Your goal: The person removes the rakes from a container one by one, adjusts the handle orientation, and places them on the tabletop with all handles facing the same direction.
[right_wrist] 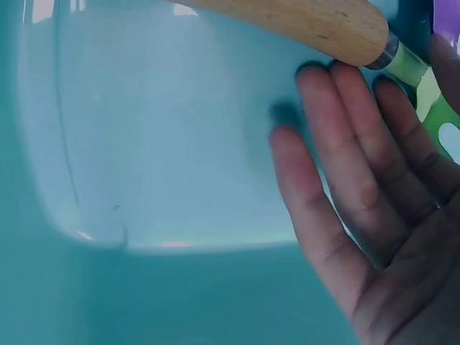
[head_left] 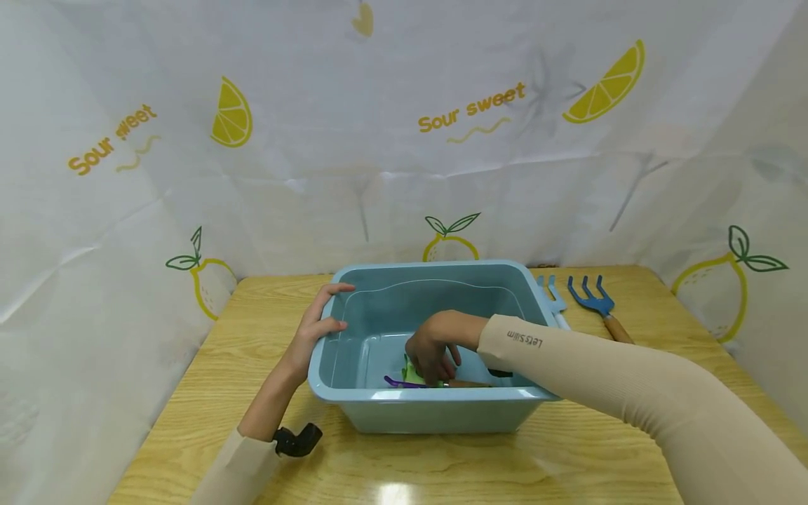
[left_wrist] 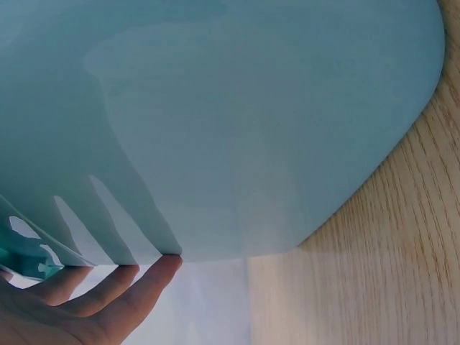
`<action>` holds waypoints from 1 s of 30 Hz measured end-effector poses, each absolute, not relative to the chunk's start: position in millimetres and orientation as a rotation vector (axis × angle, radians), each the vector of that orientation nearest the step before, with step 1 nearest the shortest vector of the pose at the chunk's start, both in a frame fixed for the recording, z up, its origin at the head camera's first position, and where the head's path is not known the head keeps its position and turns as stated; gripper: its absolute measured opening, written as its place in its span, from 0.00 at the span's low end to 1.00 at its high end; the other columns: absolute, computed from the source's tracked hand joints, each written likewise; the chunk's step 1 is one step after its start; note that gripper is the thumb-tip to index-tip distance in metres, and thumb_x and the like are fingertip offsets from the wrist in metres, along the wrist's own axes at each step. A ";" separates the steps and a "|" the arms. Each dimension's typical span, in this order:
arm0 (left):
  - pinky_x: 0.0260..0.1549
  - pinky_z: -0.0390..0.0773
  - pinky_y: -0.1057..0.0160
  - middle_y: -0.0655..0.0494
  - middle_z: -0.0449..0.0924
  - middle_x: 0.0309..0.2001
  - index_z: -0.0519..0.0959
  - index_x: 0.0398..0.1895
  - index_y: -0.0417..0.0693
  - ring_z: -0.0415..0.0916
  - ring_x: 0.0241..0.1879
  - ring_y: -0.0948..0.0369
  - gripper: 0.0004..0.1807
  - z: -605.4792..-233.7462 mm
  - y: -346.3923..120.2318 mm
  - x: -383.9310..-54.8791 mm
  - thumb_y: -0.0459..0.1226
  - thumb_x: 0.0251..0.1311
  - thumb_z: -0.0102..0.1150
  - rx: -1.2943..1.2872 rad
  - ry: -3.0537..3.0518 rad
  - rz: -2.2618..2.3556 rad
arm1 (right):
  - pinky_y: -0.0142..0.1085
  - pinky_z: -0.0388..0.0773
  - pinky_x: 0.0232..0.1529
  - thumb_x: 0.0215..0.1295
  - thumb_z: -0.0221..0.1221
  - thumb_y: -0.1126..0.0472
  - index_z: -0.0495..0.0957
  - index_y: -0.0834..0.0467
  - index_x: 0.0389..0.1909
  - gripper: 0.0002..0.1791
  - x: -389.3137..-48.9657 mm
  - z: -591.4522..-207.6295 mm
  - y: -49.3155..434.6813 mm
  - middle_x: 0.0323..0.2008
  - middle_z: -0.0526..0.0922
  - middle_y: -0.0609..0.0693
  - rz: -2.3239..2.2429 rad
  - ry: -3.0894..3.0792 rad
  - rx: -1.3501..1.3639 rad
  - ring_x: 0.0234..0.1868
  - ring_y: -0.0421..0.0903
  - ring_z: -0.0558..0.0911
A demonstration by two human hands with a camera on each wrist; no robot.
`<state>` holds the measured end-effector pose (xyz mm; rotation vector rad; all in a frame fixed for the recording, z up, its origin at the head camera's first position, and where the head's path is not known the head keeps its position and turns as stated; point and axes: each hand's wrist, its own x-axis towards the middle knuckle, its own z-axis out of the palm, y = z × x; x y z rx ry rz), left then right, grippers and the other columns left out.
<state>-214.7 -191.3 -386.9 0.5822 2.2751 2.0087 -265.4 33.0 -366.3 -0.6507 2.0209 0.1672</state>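
Observation:
A light blue plastic basin (head_left: pixel 435 414) stands on the table. My left hand (head_left: pixel 309 337) grips its left rim, two digits over the edge and the other fingers (left_wrist: pixel 147 295) against the outer wall. Down inside the basin is my right hand (head_left: pixel 432 351), its fingers (right_wrist: pixel 348 133) nearly straight and their tips right at a wooden handle (right_wrist: pixel 323 29). That handle belongs to a small tool with a green part (right_wrist: pixel 442 122), partly hidden by the hand. Beside it lies a purple piece (head_left: pixel 398 383) with a hooked end.
Right of the basin lies a dark blue hand fork (head_left: pixel 593 301) with a wooden handle. Closer to the basin wall is a light blue fork (head_left: pixel 554 298), partly hidden behind the rim. A white lemon-print sheet (head_left: pixel 328 203) hangs behind the wooden table (head_left: pixel 221 379).

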 end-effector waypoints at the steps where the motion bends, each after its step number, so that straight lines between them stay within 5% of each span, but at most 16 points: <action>1: 0.56 0.75 0.33 0.41 0.50 0.78 0.61 0.72 0.44 0.58 0.71 0.33 0.36 -386.9 -191.4 -214.6 0.35 0.56 0.46 0.583 2.275 2.010 | 0.46 0.86 0.49 0.66 0.66 0.60 0.86 0.55 0.28 0.07 -264.5 -366.3 32.5 0.31 0.90 0.52 0.206 2.031 -0.659 0.36 0.46 0.88; 23: 0.55 0.76 0.37 0.40 0.51 0.78 0.61 0.72 0.45 0.59 0.71 0.35 0.35 -386.8 -191.3 -212.6 0.35 0.57 0.45 0.557 2.259 2.014 | 0.38 0.83 0.41 0.62 0.71 0.59 0.88 0.56 0.28 0.06 -253.3 -369.3 26.4 0.35 0.91 0.48 0.579 2.070 -0.723 0.39 0.42 0.88; 30: 0.55 0.76 0.35 0.40 0.52 0.77 0.60 0.73 0.45 0.59 0.71 0.34 0.35 -387.3 -191.8 -212.1 0.35 0.57 0.45 0.558 2.263 2.012 | 0.33 0.75 0.28 0.57 0.69 0.67 0.81 0.55 0.23 0.08 -246.1 -364.0 30.3 0.26 0.83 0.47 0.726 2.199 -0.880 0.26 0.41 0.78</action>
